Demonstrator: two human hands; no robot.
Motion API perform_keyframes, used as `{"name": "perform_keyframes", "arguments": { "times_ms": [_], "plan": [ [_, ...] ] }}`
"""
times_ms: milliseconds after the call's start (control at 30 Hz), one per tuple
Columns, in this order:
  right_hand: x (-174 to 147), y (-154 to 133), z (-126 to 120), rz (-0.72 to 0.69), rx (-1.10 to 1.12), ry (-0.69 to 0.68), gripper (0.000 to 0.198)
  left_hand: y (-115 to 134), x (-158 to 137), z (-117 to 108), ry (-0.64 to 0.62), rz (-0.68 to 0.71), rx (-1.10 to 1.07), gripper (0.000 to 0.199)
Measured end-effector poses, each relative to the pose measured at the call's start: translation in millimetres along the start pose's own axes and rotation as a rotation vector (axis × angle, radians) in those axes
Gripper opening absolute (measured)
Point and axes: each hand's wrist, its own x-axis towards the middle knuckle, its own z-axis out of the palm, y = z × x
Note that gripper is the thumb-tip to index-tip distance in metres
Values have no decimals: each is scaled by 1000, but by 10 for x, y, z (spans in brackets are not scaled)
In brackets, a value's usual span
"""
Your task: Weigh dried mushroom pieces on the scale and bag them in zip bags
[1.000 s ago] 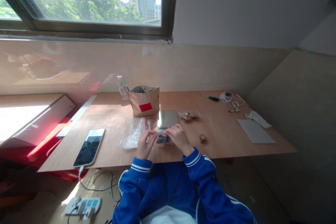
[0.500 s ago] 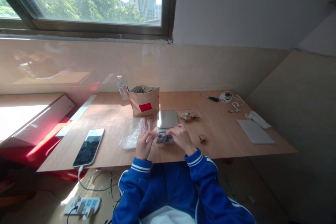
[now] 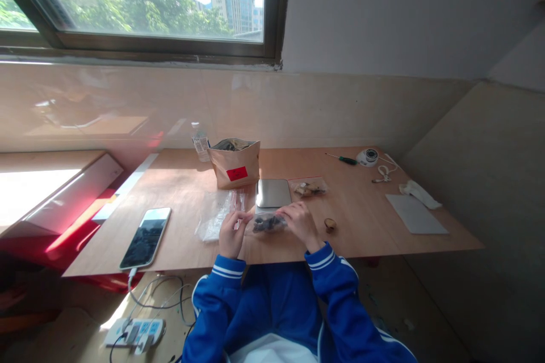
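Note:
Both of my hands hold a small clear plastic bag with dark pieces inside, just above the wooden table's near edge. My left hand pinches the bag's top left corner. My right hand pinches its top right side. Just beyond the bag lies a flat silver scale. A pile of empty clear bags lies to the left of my left hand.
A brown paper pouch with a red label stands open behind the scale, a water bottle beside it. Another filled clear bag, a small brown piece, a phone, a screwdriver and white paper lie around.
My hands have drawn apart along the bag's top edge, the right one sliding to the right. The bag's dark contents now show between them.

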Motion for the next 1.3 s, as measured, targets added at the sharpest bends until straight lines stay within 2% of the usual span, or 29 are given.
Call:
{"name": "perform_keyframes", "arguments": {
  "times_ms": [333, 500, 667, 833, 967, 1067, 1133, 1300],
  "plan": [
    [-61, 129, -66, 43, 24, 35, 16, -80, 29, -28, 25, -21, 30, 14],
    [-103, 225, -114, 92, 70, 61, 21, -52, 30, -54, 92, -103, 30, 22],
    [-128, 249, -116, 169, 119, 92, 23, -17, 32, -26, 103, -185, 1, 25],
    [-136, 218, -137, 392, 392, 174, 19, 15, 20, 26, 64, -243, -86, 25],
    [-95, 248, -194, 506, 623, 261, 29, 58, 18, 66, 23, -236, -132, 24],
    [-6, 434, -257, 567, 669, 398, 37, 99, 11, 77, -30, -266, -197, 28],
    [67, 664, -312, 621, 616, 473, 44, 115, -3, 72, -75, -305, -246, 31],
    [148, 1253, -439, 717, 246, 476, 55, 98, -58, 56, -181, -303, -270, 32]
  ]
}}
